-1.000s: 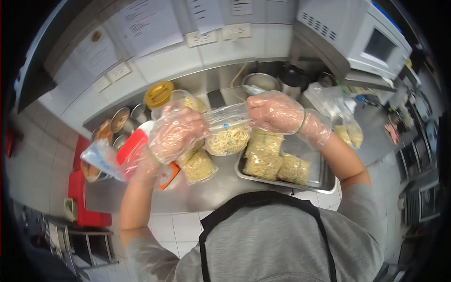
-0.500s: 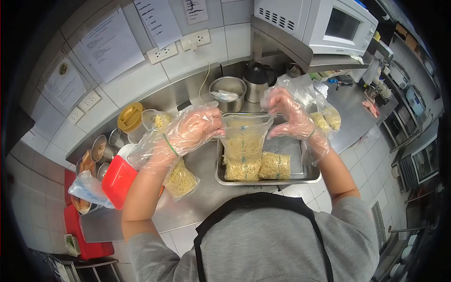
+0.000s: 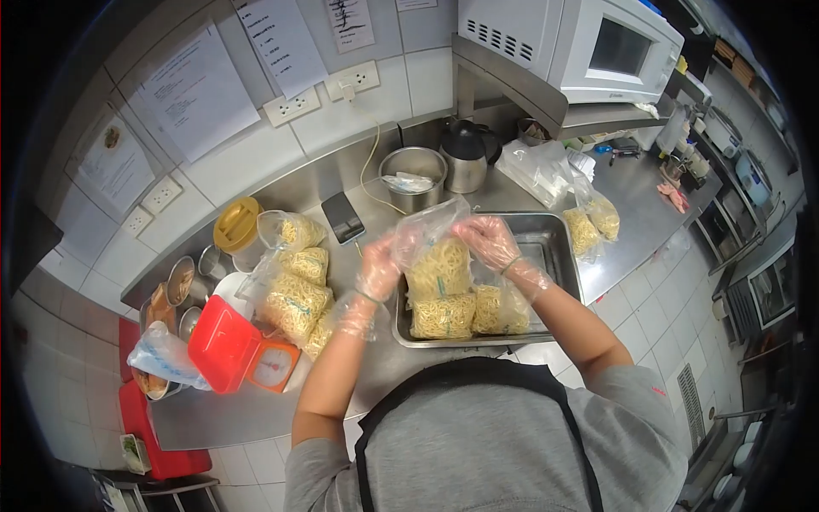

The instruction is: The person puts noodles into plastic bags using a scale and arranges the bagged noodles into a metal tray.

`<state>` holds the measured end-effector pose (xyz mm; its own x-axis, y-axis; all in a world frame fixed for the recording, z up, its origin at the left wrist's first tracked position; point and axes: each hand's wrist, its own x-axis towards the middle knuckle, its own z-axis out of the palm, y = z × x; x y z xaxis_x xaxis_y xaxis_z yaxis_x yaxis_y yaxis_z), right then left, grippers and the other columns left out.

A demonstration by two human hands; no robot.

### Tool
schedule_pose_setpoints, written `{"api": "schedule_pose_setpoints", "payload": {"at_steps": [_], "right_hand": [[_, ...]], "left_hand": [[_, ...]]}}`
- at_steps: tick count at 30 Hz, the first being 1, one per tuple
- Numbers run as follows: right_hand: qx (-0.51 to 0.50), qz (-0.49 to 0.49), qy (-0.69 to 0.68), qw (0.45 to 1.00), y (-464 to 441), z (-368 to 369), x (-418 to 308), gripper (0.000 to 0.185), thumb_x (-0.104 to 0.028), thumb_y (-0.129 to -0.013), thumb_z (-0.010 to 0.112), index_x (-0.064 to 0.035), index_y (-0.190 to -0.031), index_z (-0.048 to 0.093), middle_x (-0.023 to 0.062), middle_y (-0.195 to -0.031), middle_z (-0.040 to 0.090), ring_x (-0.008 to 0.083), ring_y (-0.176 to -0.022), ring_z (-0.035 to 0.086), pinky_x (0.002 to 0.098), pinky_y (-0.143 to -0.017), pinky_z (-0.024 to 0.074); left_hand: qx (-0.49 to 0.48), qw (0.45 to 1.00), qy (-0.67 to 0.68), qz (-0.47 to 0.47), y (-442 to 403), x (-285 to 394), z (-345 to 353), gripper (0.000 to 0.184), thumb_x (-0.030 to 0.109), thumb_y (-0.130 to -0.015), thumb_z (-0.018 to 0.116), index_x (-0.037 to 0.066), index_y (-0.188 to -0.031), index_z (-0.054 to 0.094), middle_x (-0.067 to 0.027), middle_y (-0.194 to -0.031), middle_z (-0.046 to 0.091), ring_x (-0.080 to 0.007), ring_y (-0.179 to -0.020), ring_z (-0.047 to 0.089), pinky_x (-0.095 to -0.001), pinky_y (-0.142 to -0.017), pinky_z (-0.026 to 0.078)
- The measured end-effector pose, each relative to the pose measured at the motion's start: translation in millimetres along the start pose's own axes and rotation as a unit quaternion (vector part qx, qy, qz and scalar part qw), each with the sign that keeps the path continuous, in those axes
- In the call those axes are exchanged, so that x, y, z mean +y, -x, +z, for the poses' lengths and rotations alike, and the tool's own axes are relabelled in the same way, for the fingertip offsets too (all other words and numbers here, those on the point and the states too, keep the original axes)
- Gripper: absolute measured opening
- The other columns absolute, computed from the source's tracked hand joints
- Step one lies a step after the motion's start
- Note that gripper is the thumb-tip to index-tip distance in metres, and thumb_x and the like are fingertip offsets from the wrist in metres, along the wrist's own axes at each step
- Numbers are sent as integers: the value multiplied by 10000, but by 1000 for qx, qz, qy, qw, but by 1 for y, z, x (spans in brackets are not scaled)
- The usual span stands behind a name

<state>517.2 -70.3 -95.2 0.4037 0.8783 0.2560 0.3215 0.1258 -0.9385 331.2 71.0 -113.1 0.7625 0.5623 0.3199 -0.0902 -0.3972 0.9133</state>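
Note:
Both hands wear clear plastic gloves with green bands at the wrists. My left hand (image 3: 384, 260) is closed at the left side of a clear bag of noodles (image 3: 439, 269) over the metal tray (image 3: 573, 277). Fingers pinched, my right hand (image 3: 488, 243) grips the upper right of the same bag. Below it in the tray lie a noodle bag (image 3: 444, 317) and another noodle bag (image 3: 500, 311) beside it. Left of the tray, several noodle bags (image 3: 294, 305) are piled on the steel counter (image 3: 213, 422).
An orange scale (image 3: 273, 365) and a red basket (image 3: 223, 343) stand at the left, near metal bowls. Behind are a phone (image 3: 343, 218), a steel pot (image 3: 413, 175) and a jug (image 3: 466, 162). More noodle bags (image 3: 593, 225) lie right; a microwave (image 3: 610, 51) sits above.
Both hands have come lower and closer together, and my right hand has closed on the bag. With my left arm shifted right, the piled noodle bags, scale and phone show more fully.

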Motion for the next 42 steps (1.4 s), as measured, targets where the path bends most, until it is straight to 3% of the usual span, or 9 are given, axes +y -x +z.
{"api": "schedule_pose_setpoints", "payload": {"at_steps": [6,16,20,23,26,34,37,39,42], "right_hand": [[12,-40,-88,995,5,3,-5,199,-144,-910,616,25,-975,697,57,-877,695,83,-814,599,252,-766,492],[-24,223,59,973,12,33,50,315,-253,-926,553,-28,-724,640,60,-645,635,126,-584,572,301,-578,469],[-102,205,154,961,-6,28,73,354,-310,-902,534,-31,-715,645,81,-625,626,159,-543,562,322,-564,472],[-189,-64,360,911,-15,23,92,373,-314,-880,514,-25,-680,639,93,-593,608,188,-522,558,336,-551,468],[-163,200,220,941,-19,21,66,331,-264,-873,535,-38,-656,640,92,-647,626,178,-566,578,345,-536,460],[19,284,-288,915,-9,23,109,345,-369,-894,595,-40,-994,616,71,-909,653,213,-834,643,391,-698,494],[16,253,-378,890,4,21,92,498,-428,-882,631,-39,-1177,529,74,-1097,608,236,-1020,597,426,-838,471],[32,245,-372,895,7,24,79,571,-448,-867,652,-48,-1242,492,82,-1182,580,251,-1123,553,444,-924,437],[38,259,-377,889,7,29,24,618,-447,-845,681,-58,-1278,473,103,-1238,557,260,-1200,507,458,-990,404]], "left_hand": [[53,999,-4,-12,8,32,-17,267,224,-918,632,-4,-1044,692,-61,-962,710,-93,-859,619,-249,-774,489],[97,938,198,-269,37,-22,2,293,119,-937,520,-73,-1157,536,-95,-755,641,-209,-645,649,-334,-695,566],[174,963,-199,-51,39,13,1,366,104,-894,560,-17,-1236,511,-166,-972,622,-286,-864,645,-389,-818,536],[82,886,-397,226,42,34,20,435,141,-857,618,-7,-1251,508,-202,-1127,577,-313,-1063,585,-425,-912,475],[-102,856,-453,227,42,24,33,531,146,-812,656,3,-1290,474,-211,-1253,527,-329,-1172,522,-456,-978,425],[-193,837,-511,27,-8,5,31,690,240,-674,778,5,-1262,504,-190,-1131,628,-366,-994,619,-452,-891,489],[-194,869,-452,-60,-34,3,22,656,188,-657,793,-6,-1229,537,-148,-1002,678,-322,-871,668,-431,-826,525],[-170,959,-155,-164,-46,-12,10,594,152,-688,774,-1,-1219,556,-116,-959,684,-276,-858,673,-396,-818,532],[-140,960,157,-186,-50,-6,8,719,189,-749,782,24,-1350,424,-119,-1157,601,-208,-1038,604,-349,-886,504]]}}
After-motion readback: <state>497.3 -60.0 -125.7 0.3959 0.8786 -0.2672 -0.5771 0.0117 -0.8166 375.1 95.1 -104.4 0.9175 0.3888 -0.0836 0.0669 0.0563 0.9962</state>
